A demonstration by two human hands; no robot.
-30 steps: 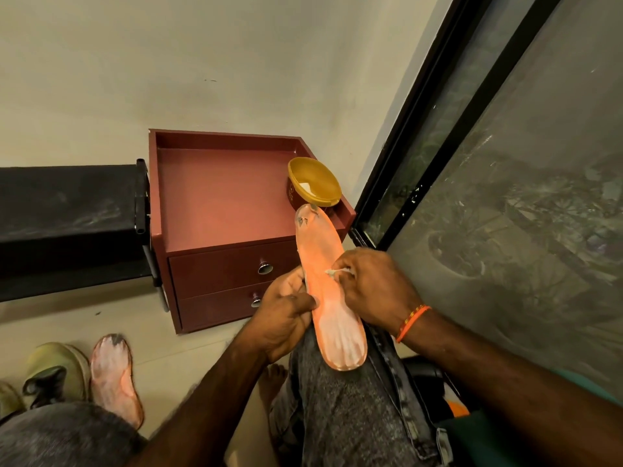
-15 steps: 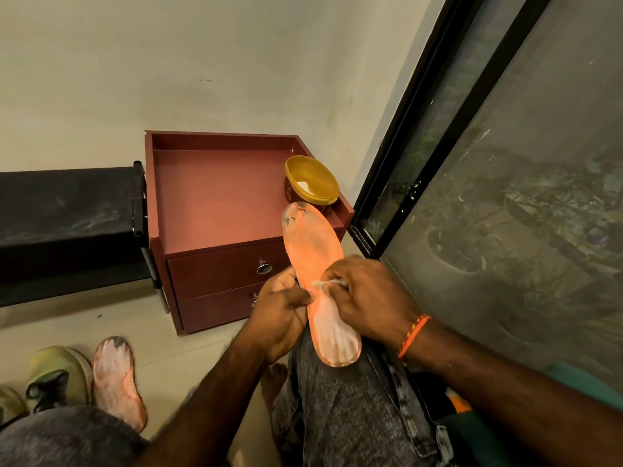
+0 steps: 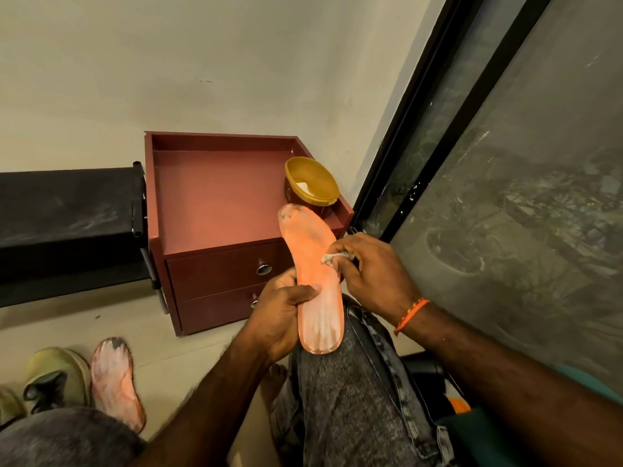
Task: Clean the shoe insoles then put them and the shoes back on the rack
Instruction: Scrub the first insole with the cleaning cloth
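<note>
The right hand [image 3: 374,274] pinched a small whitish wad of cloth or tissue [image 3: 337,257] between thumb and curled fingers and pressed it against the right edge of the orange insole [image 3: 312,264], about at mid-length. The left hand [image 3: 283,315] gripped that insole from its left side, thumb lying across the pale, whitened heel half and fingers wrapped behind, with the heel end propped on the person's grey-clad knee [image 3: 340,382] and the smudged toe end pointing up toward the red drawer unit [image 3: 215,200]. A yellow bowl [image 3: 312,187] sat on the unit's back right corner, just beyond the insole's toe. On the floor to the left lay the second insole [image 3: 116,382], sole-side pale and dark at the toe, beside a greenish shoe [image 3: 55,375]; a black rack or bench [image 3: 64,214] stood next to the drawers. The step in hand looked like wiping the first insole, so the task seemed in its early part. The next move probably called for drawing the wad up toward the grimy toe while the left hand braced the insole against bending, perhaps re-wetting from the bowl, whose contents could not be made out.
</note>
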